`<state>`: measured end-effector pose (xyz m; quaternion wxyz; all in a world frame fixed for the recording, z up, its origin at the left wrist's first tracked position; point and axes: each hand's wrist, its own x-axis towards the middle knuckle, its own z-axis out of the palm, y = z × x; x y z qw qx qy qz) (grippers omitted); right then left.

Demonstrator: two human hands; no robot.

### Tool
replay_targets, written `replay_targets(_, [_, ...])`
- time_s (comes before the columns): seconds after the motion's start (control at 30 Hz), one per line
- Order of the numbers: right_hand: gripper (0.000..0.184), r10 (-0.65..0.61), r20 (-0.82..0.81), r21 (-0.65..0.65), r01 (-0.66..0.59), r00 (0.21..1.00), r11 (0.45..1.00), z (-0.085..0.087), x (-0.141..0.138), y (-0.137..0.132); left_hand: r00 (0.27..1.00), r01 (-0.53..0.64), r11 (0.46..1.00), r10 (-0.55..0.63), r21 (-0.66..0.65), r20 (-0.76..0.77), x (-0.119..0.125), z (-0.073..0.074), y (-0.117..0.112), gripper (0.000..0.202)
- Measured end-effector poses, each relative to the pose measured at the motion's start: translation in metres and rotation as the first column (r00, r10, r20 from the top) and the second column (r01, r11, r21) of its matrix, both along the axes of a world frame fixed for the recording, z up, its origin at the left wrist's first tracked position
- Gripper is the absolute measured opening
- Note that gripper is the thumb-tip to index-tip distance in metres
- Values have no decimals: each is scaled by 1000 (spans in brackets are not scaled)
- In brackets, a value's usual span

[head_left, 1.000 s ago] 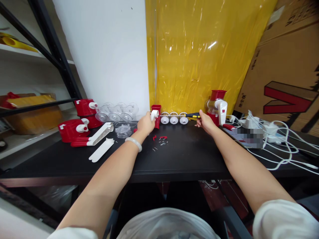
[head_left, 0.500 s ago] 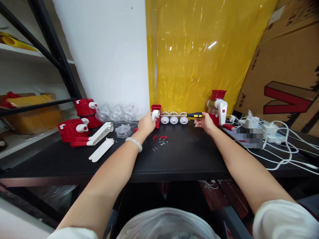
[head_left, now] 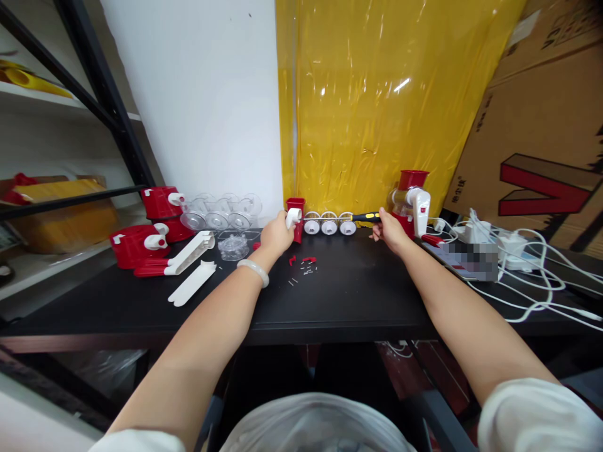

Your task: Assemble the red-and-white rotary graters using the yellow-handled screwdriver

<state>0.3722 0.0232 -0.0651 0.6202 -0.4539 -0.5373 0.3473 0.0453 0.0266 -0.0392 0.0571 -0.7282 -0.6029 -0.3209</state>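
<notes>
My left hand [head_left: 277, 236] is closed around a white round plastic part [head_left: 293, 217], held above the far half of the table. My right hand [head_left: 392, 232] grips the end of a black and yellow screwdriver [head_left: 366, 218]. The thin shaft runs left, level, toward the white part; whether its tip touches a screw there is too small to tell. Behind the white part stands a red plastic chute [head_left: 296, 203]. Below lie small red pieces [head_left: 308, 259] and several loose screws [head_left: 293, 282].
White round parts [head_left: 329, 227] line the back. To the left are red bases [head_left: 136, 245], a white handle half [head_left: 191, 252], a white cover [head_left: 192, 284] and clear plastic cups [head_left: 217, 220]. An assembled red-and-white grinder [head_left: 418, 204], a tablet [head_left: 464, 260] and white cables [head_left: 541, 289] occupy the right.
My right hand has shifted slightly left along the screwdriver handle, and the handle's yellow marks look turned. My left hand and the white part stay in place.
</notes>
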Motion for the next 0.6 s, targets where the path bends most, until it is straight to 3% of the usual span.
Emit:
replay_targets(0.33, [50, -165, 70, -80, 170, 984, 982, 1, 0, -1, 1000, 3, 1000, -3, 11, -2, 0, -2, 3, 31])
replay_targets(0.6, [50, -62, 5, -278, 60, 998, 959, 13, -8, -9, 1000, 3, 1000, -3, 24, 0, 0, -1, 2, 30])
